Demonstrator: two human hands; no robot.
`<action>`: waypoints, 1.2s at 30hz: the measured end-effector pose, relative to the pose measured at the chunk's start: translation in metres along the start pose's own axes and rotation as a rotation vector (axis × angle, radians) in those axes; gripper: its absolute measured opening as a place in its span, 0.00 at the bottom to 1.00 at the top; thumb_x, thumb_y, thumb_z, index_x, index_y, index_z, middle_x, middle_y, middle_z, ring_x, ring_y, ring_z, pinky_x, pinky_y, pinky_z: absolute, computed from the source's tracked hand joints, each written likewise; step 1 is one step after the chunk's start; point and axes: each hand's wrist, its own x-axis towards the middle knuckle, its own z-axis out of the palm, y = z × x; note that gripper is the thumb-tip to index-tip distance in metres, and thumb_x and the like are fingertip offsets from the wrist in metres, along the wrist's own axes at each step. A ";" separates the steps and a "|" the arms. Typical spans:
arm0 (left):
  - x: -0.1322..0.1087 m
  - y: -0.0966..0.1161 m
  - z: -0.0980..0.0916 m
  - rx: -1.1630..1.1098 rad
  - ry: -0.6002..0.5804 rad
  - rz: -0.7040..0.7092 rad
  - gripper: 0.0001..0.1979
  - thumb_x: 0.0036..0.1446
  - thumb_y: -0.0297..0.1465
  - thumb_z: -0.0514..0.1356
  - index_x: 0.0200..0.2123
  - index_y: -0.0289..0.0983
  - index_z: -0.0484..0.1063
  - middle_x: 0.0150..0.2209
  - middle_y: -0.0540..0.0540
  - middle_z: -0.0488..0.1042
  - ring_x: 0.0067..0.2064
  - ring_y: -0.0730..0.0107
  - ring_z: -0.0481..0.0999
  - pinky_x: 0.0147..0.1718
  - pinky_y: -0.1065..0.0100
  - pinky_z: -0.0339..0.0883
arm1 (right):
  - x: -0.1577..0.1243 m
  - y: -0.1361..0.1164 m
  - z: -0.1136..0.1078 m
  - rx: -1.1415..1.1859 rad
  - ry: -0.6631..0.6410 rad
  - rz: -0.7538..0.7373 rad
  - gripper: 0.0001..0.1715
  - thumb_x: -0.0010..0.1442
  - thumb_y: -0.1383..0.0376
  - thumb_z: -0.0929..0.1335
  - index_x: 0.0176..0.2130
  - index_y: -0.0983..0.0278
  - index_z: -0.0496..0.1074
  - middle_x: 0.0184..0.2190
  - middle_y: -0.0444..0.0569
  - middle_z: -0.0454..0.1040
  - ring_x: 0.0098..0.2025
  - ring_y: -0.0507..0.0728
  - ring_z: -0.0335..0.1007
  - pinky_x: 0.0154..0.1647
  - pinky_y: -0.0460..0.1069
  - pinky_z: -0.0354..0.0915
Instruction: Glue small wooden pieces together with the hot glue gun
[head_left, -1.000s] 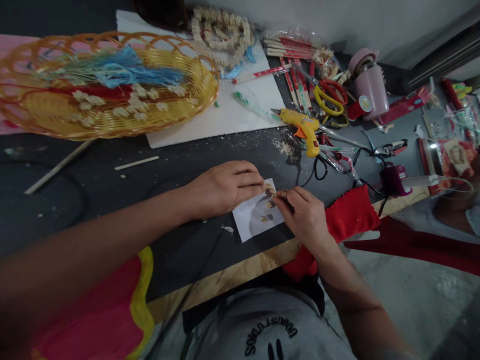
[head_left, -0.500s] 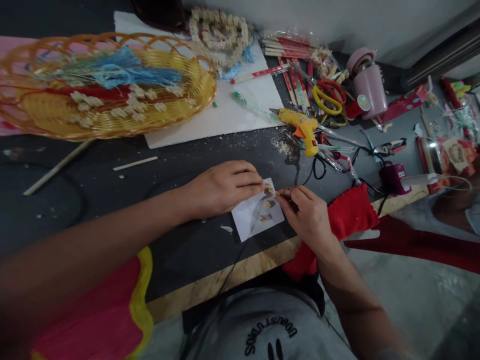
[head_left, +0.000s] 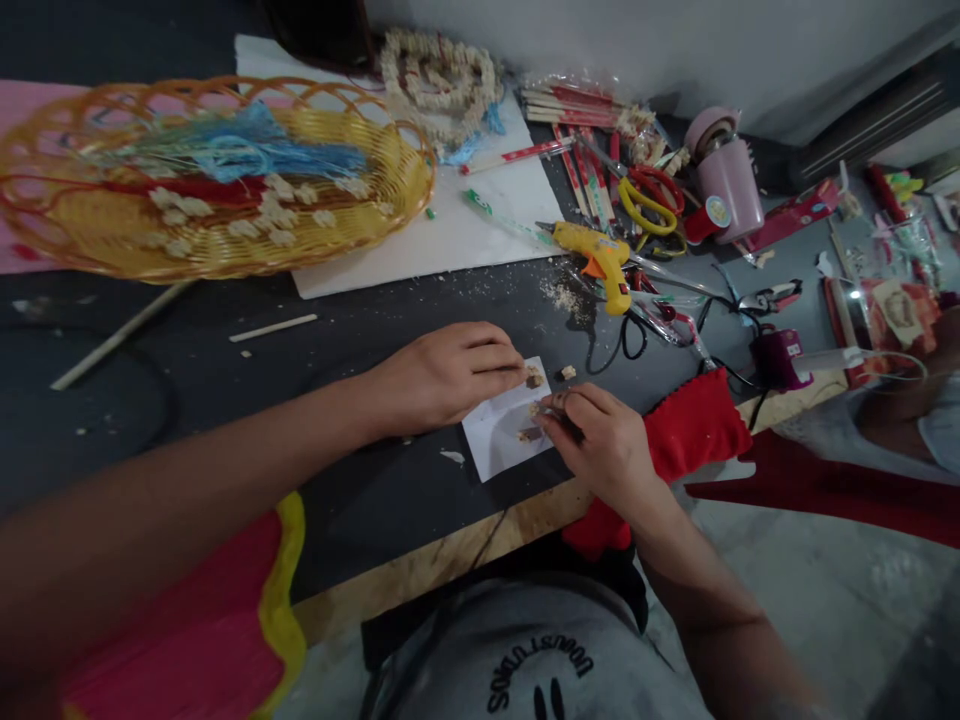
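Note:
My left hand (head_left: 457,375) lies flat on the upper left of a small white paper (head_left: 491,455), fingers stretched out and close together, holding nothing. Near its fingertips is a small beige, flower-like piece (head_left: 534,377) on the paper. My right hand (head_left: 604,435) comes in from the right with thumb and forefinger pinched at a second small beige piece (head_left: 534,408), partly hidden by the fingertips. Below that, a third beige piece (head_left: 526,435) rests on the paper. Another loose piece (head_left: 568,372) sits on the dark table just past the paper's right edge.
A yellow woven basket (head_left: 360,235) with blue tassels and beige pieces stands at the far left. Beyond my hands lie a yellow glue gun (head_left: 600,262), yellow-handled scissors (head_left: 646,208) and a pink bottle (head_left: 731,185). Red cloth (head_left: 697,425) hangs at the table edge. Another person's arm (head_left: 900,390) shows at right.
My right hand has left one beige piece on the table beyond the paper's right edge and moved down and left to another piece. My left hand has stayed in place.

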 end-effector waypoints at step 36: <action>0.000 0.001 0.001 -0.030 -0.043 -0.047 0.14 0.67 0.25 0.51 0.48 0.36 0.76 0.47 0.42 0.80 0.50 0.62 0.76 0.51 0.61 0.72 | 0.008 0.002 0.010 -0.216 0.121 0.060 0.15 0.66 0.62 0.68 0.27 0.62 0.71 0.26 0.45 0.76 0.31 0.52 0.74 0.33 0.45 0.64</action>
